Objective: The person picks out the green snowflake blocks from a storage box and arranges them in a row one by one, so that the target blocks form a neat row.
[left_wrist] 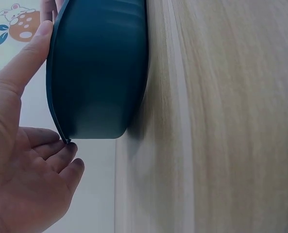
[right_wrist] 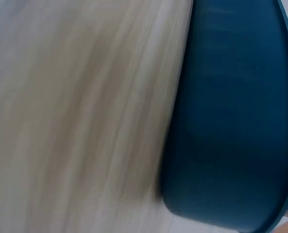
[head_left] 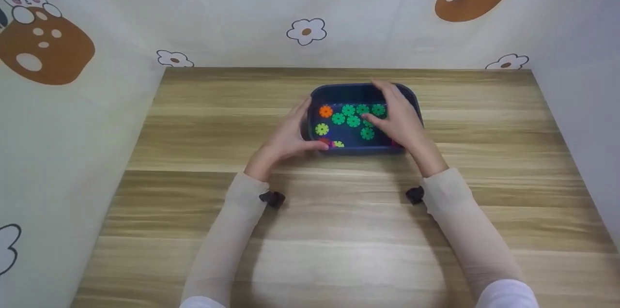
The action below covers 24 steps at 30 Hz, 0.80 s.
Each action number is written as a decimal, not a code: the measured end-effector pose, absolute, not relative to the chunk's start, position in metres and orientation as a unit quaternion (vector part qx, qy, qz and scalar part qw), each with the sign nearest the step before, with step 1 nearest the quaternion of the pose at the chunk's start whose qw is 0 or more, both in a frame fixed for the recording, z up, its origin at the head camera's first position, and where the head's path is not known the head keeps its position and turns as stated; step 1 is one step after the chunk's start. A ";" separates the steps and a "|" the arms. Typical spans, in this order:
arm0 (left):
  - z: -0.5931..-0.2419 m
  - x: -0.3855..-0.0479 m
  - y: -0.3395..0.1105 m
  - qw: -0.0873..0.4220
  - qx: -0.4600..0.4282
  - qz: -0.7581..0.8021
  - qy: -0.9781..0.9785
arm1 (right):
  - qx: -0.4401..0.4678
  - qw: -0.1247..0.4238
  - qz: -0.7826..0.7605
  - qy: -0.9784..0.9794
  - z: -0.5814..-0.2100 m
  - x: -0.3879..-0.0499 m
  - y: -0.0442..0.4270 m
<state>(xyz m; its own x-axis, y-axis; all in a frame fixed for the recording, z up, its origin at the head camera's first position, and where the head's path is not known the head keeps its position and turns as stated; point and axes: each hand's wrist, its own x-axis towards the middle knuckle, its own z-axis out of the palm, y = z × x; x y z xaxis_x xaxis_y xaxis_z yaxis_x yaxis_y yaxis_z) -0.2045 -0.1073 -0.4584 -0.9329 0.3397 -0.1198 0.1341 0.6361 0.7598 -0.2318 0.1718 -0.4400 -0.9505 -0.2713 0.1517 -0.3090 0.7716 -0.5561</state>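
A dark blue plastic basket (head_left: 358, 149) sits on the wooden table. Flat notched discs lie inside it: several green discs (head_left: 353, 121), an orange disc (head_left: 325, 111) and a yellow disc (head_left: 321, 129), with red and yellow ones near the front wall. My left hand (head_left: 289, 134) holds the basket's left end, thumb on the front rim and fingers along the left side; the left wrist view shows the fingers touching the rim's corner. Over the basket's right part is my right hand (head_left: 399, 116), thumb and fingers spread above the green discs, hiding some. Little of it shows in the right wrist view.
The wooden table top (head_left: 339, 230) stretches around the basket on all sides. Behind it hangs a pale cloth (head_left: 242, 12) printed with flowers and rabbits. Small black devices (head_left: 272, 198) sit at both wrists.
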 end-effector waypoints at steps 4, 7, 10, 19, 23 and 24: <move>-0.458 -0.205 -0.107 0.122 0.136 0.407 0.895 | 0.161 0.027 0.318 -0.934 -0.441 -0.232 0.164; -0.458 -0.204 -0.107 0.120 0.139 0.408 0.894 | 0.166 0.018 0.339 -0.926 -0.443 -0.234 0.156; -0.458 -0.204 -0.108 0.117 0.142 0.412 0.892 | 0.167 0.003 0.361 -0.917 -0.445 -0.236 0.150; -0.457 -0.205 -0.108 0.122 0.146 0.411 0.892 | 0.156 -0.066 0.443 -0.881 -0.448 -0.245 0.136; -0.456 -0.205 -0.108 0.125 0.145 0.408 0.893 | 0.123 -0.124 0.488 -0.855 -0.451 -0.251 0.130; -0.456 -0.205 -0.108 0.125 0.144 0.410 0.892 | 0.112 -0.139 0.499 -0.848 -0.452 -0.252 0.130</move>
